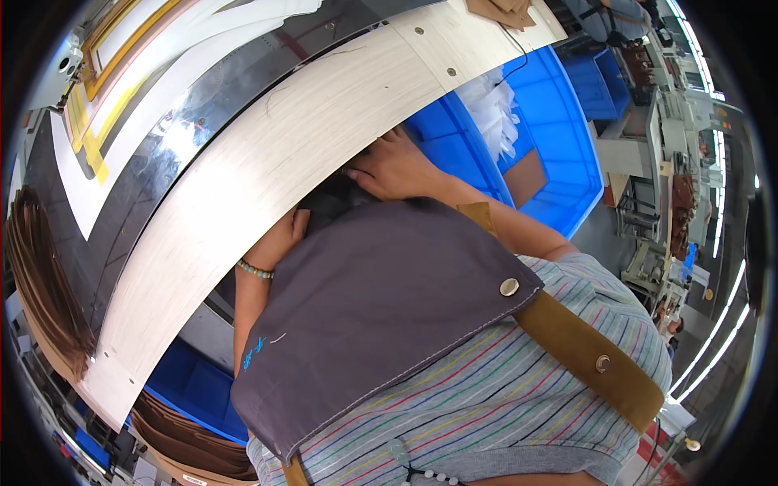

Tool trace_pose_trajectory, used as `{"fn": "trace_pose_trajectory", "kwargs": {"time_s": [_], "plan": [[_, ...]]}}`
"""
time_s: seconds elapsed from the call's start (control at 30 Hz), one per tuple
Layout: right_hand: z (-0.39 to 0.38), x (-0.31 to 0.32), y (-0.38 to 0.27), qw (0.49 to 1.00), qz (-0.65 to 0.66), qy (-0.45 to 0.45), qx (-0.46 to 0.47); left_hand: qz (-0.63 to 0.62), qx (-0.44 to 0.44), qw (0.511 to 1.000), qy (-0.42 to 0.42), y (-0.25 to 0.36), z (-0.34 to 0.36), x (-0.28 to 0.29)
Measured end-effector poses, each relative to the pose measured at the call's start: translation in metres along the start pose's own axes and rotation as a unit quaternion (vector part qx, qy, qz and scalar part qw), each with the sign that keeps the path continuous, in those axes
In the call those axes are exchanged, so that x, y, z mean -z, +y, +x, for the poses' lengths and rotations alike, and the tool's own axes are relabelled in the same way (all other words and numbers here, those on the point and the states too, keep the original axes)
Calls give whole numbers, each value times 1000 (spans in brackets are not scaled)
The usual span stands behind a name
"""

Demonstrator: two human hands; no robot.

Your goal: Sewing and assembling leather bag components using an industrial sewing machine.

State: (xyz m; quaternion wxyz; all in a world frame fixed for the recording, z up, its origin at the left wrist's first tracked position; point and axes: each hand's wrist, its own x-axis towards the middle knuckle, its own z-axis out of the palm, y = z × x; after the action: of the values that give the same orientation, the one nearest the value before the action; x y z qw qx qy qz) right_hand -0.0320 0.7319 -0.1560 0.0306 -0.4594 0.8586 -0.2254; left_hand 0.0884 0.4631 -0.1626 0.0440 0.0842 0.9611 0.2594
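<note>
Both of my hands are low at the near edge of the pale wooden table point(243, 154), just in front of my body. My right hand point(395, 168) has its fingers bent and its thumb drawn in beside a dark, shadowed area. My left hand point(281, 236), with a beaded bracelet point(255, 269) at the wrist, is closed, and most of its fingers are hidden. Dark material point(332, 198) shows between the two hands, too shaded to name. The dark grey apron point(381, 283) I wear covers part of the view below them.
To the right stands a blue bin point(579, 146) with white sheets point(490, 109) and a brown piece point(525, 178). Brown pieces point(502, 11) lie on the table's far end. Stacked brown material point(40, 283) hangs at left; another blue bin point(194, 389) sits below.
</note>
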Motion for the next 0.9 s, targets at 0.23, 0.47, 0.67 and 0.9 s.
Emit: {"fn": "trace_pose_trajectory", "kwargs": {"time_s": [0.23,0.47,0.67,0.9], "plan": [[17,-1,-8,995,18,-92,-11,49,-64,991,105,-9,-2,-10],[12,53,-2,993,92,-72,0,13,-28,993,114,-16,-4,-12],[24,203,20,929,295,-222,-33,-225,134,964,43,-46,-54,-20],[83,270,129,931,91,275,-223,-205,91,974,15,-12,-29,57]]}}
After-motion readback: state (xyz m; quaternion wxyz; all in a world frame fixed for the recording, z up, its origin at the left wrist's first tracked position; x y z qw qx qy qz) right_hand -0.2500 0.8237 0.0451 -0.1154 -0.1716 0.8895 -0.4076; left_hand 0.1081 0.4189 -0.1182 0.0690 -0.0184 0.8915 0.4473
